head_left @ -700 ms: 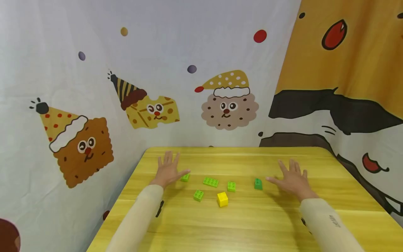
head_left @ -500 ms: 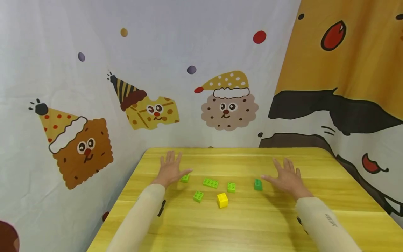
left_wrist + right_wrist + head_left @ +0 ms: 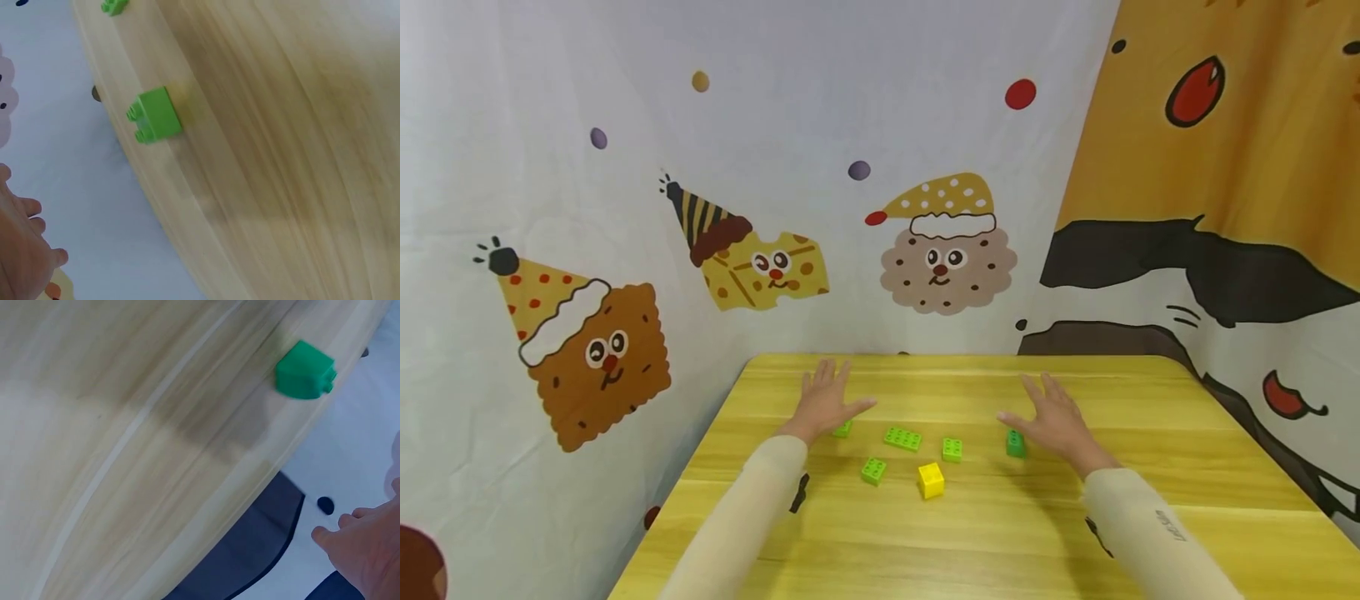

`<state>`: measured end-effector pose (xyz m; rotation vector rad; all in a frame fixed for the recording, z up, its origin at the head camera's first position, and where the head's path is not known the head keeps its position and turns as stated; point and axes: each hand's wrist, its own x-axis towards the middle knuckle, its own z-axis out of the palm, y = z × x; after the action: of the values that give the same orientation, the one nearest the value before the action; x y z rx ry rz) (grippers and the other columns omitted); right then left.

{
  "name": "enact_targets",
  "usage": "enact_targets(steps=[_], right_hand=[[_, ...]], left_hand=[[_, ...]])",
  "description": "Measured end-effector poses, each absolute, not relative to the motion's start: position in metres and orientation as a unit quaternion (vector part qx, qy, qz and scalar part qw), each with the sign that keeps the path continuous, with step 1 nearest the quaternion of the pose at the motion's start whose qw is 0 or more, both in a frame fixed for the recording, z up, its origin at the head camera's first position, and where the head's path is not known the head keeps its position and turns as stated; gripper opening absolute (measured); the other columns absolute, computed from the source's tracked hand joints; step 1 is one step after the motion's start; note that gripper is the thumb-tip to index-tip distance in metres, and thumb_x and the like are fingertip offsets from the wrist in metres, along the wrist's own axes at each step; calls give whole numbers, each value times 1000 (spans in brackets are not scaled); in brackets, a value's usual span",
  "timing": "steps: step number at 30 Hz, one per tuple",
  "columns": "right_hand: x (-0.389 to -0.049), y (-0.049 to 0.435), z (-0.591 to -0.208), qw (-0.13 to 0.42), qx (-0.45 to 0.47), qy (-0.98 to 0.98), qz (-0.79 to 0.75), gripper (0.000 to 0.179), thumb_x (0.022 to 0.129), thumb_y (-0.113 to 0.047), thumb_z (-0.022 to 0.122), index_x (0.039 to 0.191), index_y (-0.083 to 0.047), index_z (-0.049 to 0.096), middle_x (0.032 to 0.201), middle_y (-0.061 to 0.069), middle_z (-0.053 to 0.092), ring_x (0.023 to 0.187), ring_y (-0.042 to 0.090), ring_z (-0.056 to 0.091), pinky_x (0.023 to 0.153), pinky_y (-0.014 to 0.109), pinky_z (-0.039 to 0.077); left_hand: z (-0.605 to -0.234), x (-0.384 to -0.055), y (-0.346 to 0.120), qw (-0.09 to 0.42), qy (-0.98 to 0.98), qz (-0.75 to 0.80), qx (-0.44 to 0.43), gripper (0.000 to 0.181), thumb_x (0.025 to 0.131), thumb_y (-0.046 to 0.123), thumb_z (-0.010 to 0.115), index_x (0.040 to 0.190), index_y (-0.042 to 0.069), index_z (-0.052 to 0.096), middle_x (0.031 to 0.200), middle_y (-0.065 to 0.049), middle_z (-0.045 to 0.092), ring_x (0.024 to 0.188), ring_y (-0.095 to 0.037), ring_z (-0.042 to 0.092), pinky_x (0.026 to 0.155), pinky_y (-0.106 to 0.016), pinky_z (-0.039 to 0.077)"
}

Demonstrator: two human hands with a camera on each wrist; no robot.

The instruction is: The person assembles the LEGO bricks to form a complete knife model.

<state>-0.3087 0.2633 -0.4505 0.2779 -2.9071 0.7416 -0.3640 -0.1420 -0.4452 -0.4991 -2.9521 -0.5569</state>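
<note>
My left hand (image 3: 824,407) hovers with spread fingers over the table's left part, partly covering a light green brick (image 3: 842,429). The right hand (image 3: 1057,423), fingers spread as well, is above the table at the right; its thumb side overlaps a dark green brick (image 3: 1016,444). Neither hand holds anything. Between them lie a long light green brick (image 3: 902,438), a small light green brick (image 3: 952,450), another light green brick (image 3: 873,471) and a yellow block (image 3: 931,481). In the right wrist view the dark green brick (image 3: 305,370) shows a sloped side.
The wooden-patterned table (image 3: 880,550) has its far edge close to a white cloth backdrop (image 3: 820,100) printed with cartoon figures. Dark straps (image 3: 800,493) show under both sleeves.
Both hands have moved inward: the left hand rightward, the right hand leftward toward the dark green brick. The bricks keep their places on the table.
</note>
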Motion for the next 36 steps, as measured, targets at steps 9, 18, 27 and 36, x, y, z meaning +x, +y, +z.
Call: enact_targets(steps=[9, 18, 27, 36], right_hand=[[-310, 239, -453, 41, 114, -945, 305, 92, 94, -65, 53, 158, -8, 20, 160, 30, 7, 141, 57, 9, 101, 78, 16], [-306, 214, -453, 20, 144, -923, 357, 85, 97, -57, 54, 158, -7, 22, 159, 27, 17, 143, 50, 18, 108, 70, 19], [-300, 200, -459, -16, 140, -901, 410, 75, 100, -47, 56, 157, -8, 27, 156, 24, 29, 139, 47, 31, 107, 64, 29], [-295, 191, -469, -36, 120, -885, 449, 67, 99, -40, 62, 151, -6, 40, 144, 22, 48, 129, 39, 47, 102, 59, 39]], left_hand=[[-441, -358, -127, 17, -947, -273, -170, 97, 90, 69, 54, 160, 13, 17, 162, -21, 14, 149, -39, 11, 115, -62, 9], [-441, -356, -114, -22, -922, -350, -162, 94, 90, 64, 60, 159, 14, 22, 161, -16, 23, 147, -38, 20, 114, -58, 20], [-447, -359, -109, -46, -897, -407, -167, 92, 90, 62, 62, 159, 15, 24, 160, -14, 26, 146, -36, 23, 113, -57, 23], [-451, -354, -105, -75, -881, -439, -159, 84, 92, 59, 62, 158, 20, 28, 154, -15, 38, 141, -39, 34, 108, -60, 31]])
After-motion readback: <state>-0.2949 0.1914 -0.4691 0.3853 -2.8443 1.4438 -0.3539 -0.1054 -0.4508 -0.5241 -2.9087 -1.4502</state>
